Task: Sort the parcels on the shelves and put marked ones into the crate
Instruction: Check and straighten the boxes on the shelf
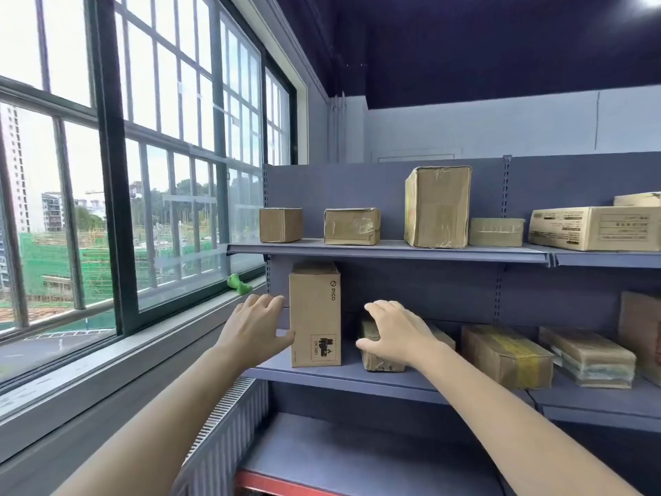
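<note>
The upright PICO parcel (314, 316) stands at the left end of the middle shelf (343, 379). The left hand (252, 329), fingers spread, touches its 9 o'clock side. At the parcel's 3 o'clock, the right hand (395, 332), fingers spread, rests on a flat taped parcel (379, 361).

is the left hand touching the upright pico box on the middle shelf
Touching. The head view shows the left hand with its thumb against the left side of the PICO box, no gap visible there.
</note>
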A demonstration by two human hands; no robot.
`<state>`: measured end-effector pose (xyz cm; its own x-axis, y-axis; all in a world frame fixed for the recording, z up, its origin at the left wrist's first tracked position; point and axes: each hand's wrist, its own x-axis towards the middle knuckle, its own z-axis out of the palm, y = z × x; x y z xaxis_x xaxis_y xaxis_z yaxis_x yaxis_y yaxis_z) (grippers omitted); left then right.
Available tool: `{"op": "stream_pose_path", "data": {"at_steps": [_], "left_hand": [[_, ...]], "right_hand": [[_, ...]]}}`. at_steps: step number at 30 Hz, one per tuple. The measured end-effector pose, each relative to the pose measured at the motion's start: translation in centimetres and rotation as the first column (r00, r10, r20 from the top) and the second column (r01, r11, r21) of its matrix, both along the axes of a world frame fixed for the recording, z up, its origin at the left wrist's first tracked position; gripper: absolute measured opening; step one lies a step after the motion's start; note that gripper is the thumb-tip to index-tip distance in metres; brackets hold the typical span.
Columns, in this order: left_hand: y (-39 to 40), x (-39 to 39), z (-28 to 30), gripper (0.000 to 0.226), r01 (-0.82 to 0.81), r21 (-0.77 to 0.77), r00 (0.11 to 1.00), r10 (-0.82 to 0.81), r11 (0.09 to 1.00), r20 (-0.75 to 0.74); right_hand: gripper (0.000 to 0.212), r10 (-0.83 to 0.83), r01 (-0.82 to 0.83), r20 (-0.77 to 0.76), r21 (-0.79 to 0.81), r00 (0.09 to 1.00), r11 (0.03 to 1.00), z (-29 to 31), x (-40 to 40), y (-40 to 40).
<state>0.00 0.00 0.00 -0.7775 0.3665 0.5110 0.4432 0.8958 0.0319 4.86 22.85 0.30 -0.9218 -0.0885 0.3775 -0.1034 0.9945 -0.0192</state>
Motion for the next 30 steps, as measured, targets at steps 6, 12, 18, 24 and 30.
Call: {"op": "stream_pose_path", "data": {"at_steps": [6, 12, 18, 24, 30], "left_hand": [[-3.3, -5.0, 0.3, 0.055, -0.005, 0.004, 0.999, 0.006, 1.000, -0.044], [-6.5, -9.8, 1.4, 0.067, 0.002, 0.004, 0.999, -0.001, 1.000, -0.042], [-7.8, -13.8, 2.4, 0.057, 0.008, 0.048, 0.999, -0.006, 0.999, -0.038], [-8.1, -18.9, 1.9, 0.058, -0.007, 0.027, 0.998, 0.009, 1.000, -0.057], [-7.7, -24.5, 2.7, 0.057, -0.036, 0.052, 0.997, 0.039, 0.998, -0.069]], "right_hand": [[0.067, 0.003, -0.004, -0.017, -0.025, 1.000, 1.000, 0.6, -4.7, -2.8], [0.068, -0.005, 0.004, -0.041, -0.042, 0.999, 0.999, 1.5, -9.7, -5.6], [0.067, -0.008, 0.002, -0.086, -0.077, 0.996, 0.997, 2.4, -13.9, -7.1], [0.066, 0.031, -0.039, -0.102, -0.071, 0.994, 0.997, 2.7, -19.3, -7.8], [0.062, 0.069, -0.081, -0.154, -0.071, 0.986, 0.994, 4.3, -25.5, -7.3]]}}
